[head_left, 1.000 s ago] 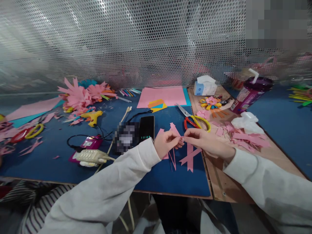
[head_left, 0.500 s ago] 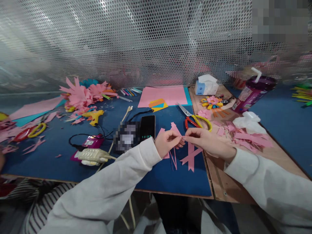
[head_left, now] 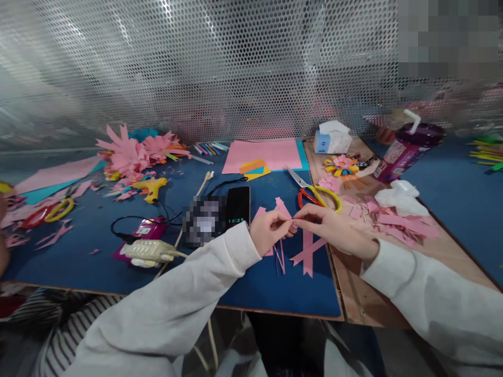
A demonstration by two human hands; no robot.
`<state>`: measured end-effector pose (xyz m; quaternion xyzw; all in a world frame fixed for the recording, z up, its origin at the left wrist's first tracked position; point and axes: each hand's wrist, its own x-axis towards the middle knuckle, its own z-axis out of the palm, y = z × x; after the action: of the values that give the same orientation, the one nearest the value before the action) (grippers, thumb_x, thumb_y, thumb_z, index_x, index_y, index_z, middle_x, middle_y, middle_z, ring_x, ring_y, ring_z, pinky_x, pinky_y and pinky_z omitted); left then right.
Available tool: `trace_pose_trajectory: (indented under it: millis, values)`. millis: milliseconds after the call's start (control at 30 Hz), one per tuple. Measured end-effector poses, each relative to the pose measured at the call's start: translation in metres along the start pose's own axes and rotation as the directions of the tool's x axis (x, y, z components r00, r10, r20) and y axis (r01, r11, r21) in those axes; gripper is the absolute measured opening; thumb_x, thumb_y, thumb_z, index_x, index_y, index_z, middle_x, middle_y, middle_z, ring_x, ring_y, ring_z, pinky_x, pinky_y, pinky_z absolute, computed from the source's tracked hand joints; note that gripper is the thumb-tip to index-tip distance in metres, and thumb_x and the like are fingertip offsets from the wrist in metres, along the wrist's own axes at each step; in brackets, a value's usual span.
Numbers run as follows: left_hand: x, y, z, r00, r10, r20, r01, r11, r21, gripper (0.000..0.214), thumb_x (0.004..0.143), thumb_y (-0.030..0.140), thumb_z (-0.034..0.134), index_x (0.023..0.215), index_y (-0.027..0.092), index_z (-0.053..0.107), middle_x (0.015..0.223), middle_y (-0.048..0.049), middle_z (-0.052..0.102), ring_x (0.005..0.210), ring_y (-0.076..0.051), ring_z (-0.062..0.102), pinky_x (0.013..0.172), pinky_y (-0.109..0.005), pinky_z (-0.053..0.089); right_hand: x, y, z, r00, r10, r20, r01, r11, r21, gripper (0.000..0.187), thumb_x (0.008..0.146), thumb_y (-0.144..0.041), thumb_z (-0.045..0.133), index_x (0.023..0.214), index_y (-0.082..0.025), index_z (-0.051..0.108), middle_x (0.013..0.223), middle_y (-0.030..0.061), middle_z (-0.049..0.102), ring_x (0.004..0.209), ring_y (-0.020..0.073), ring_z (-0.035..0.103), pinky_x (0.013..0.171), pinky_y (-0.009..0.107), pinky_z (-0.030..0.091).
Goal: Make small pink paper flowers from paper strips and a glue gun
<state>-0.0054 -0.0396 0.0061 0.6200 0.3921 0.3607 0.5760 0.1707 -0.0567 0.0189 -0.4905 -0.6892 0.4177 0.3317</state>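
Note:
My left hand and my right hand meet fingertip to fingertip just above the blue mat. Both pinch a small pink paper piece between them; most of it is hidden by the fingers. Thin pink paper strips hang below my left hand. A pink paper cross lies on the mat under my right hand. Red and yellow scissors lie just beyond my fingers.
A phone lies left of my hands, with a yellow glue gun, pink paper flowers and a pink device further left. Pink paper sheet, tissue box, purple cup and pink scraps stand behind and right. Another person's striped sleeve shows lower left.
My hands stay pinched together in the same spot; the fingertips shifted only slightly. Nothing else on the mat moved.

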Motion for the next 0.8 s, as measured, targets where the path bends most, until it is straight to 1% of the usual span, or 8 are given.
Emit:
trace_pose_trajectory:
  millis: [100, 200, 400, 533, 633, 700, 767, 800]
  values:
    - [-0.001, 0.000, 0.000, 0.998, 0.059, -0.001, -0.059, 0.996, 0.060, 0.016, 0.079, 0.027, 0.058, 0.076, 0.011, 0.060, 0.071, -0.0077, 0.070, 0.061, -0.012, 0.066, 0.062, -0.025, 0.056, -0.001, 0.001, 0.000, 0.997, -0.063, -0.034, 0.062, 0.998, -0.020, 0.020, 0.082, -0.038, 0.057, 0.079, -0.019, 0.064, 0.080, 0.0025, 0.059, 0.075, 0.0153, 0.053, 0.070, 0.031, 0.041]
    - [-0.002, -0.001, -0.001, 0.996, 0.094, 0.001, -0.093, 0.993, 0.077, 0.018, 0.080, 0.030, 0.058, 0.078, 0.012, 0.059, 0.073, -0.0088, 0.070, 0.064, -0.013, 0.067, 0.063, -0.026, 0.057, -0.003, -0.001, 0.000, 0.996, -0.065, -0.065, 0.067, 0.998, 0.022, 0.020, 0.081, -0.037, 0.058, 0.075, -0.019, 0.063, 0.075, 0.0012, 0.057, 0.070, 0.0137, 0.051, 0.065, 0.029, 0.039]
    - [0.001, -0.003, -0.002, 0.990, 0.143, 0.019, -0.144, 0.989, 0.020, 0.021, 0.079, 0.028, 0.058, 0.091, 0.012, 0.057, 0.073, -0.0068, 0.069, 0.061, -0.012, 0.065, 0.055, -0.021, 0.053, -0.005, -0.006, 0.004, 0.998, -0.005, -0.057, 0.020, 0.964, 0.264, 0.019, 0.078, -0.035, 0.063, 0.070, -0.018, 0.062, 0.069, -0.0013, 0.056, 0.063, 0.0106, 0.049, 0.060, 0.026, 0.038]
    - [0.002, 0.001, -0.004, 0.990, 0.125, 0.061, -0.125, 0.992, 0.010, 0.025, 0.080, 0.030, 0.058, 0.096, 0.012, 0.062, 0.075, -0.0063, 0.070, 0.063, -0.012, 0.065, 0.051, -0.019, 0.049, -0.009, -0.009, 0.009, 0.994, 0.086, -0.064, -0.056, 0.926, 0.374, 0.022, 0.074, -0.037, 0.066, 0.068, -0.016, 0.063, 0.064, -0.0022, 0.054, 0.050, 0.0067, 0.038, 0.048, 0.024, 0.028]
    - [0.002, 0.004, -0.006, 0.990, 0.117, 0.083, -0.117, 0.993, 0.003, 0.025, 0.078, 0.034, 0.060, 0.092, 0.013, 0.067, 0.072, -0.0055, 0.069, 0.061, -0.012, 0.064, 0.050, -0.019, 0.048, -0.011, -0.008, 0.012, 0.984, 0.175, 0.014, -0.157, 0.840, 0.520, 0.025, 0.071, -0.040, 0.069, 0.070, -0.016, 0.062, 0.061, -0.0036, 0.052, 0.045, 0.0041, 0.029, 0.043, 0.024, 0.018]
    - [0.002, 0.005, -0.006, 0.989, 0.124, 0.086, -0.123, 0.992, -0.016, 0.024, 0.077, 0.034, 0.061, 0.087, 0.014, 0.068, 0.072, -0.0049, 0.070, 0.060, -0.012, 0.063, 0.052, -0.020, 0.049, -0.010, -0.006, 0.013, 0.975, 0.207, 0.087, -0.218, 0.785, 0.580, 0.027, 0.070, -0.041, 0.071, 0.073, -0.015, 0.061, 0.062, -0.0035, 0.052, 0.044, 0.0033, 0.027, 0.044, 0.023, 0.014]
    - [0.003, 0.004, -0.006, 0.990, 0.123, 0.074, -0.120, 0.992, -0.036, 0.023, 0.076, 0.035, 0.063, 0.085, 0.014, 0.069, 0.070, -0.0045, 0.070, 0.060, -0.012, 0.063, 0.052, -0.021, 0.049, -0.009, -0.003, 0.014, 0.971, 0.199, 0.131, -0.238, 0.775, 0.586, 0.029, 0.071, -0.042, 0.070, 0.078, -0.015, 0.061, 0.068, -0.0024, 0.055, 0.045, 0.0031, 0.027, 0.044, 0.023, 0.015]
    - [0.003, 0.004, -0.006, 0.991, 0.116, 0.066, -0.114, 0.993, -0.042, 0.023, 0.076, 0.034, 0.063, 0.084, 0.014, 0.069, 0.070, -0.0045, 0.070, 0.060, -0.012, 0.063, 0.051, -0.020, 0.049, -0.008, -0.002, 0.014, 0.974, 0.183, 0.132, -0.225, 0.792, 0.567, 0.029, 0.072, -0.043, 0.068, 0.080, -0.016, 0.061, 0.071, -0.0018, 0.057, 0.046, 0.0033, 0.028, 0.044, 0.023, 0.016]
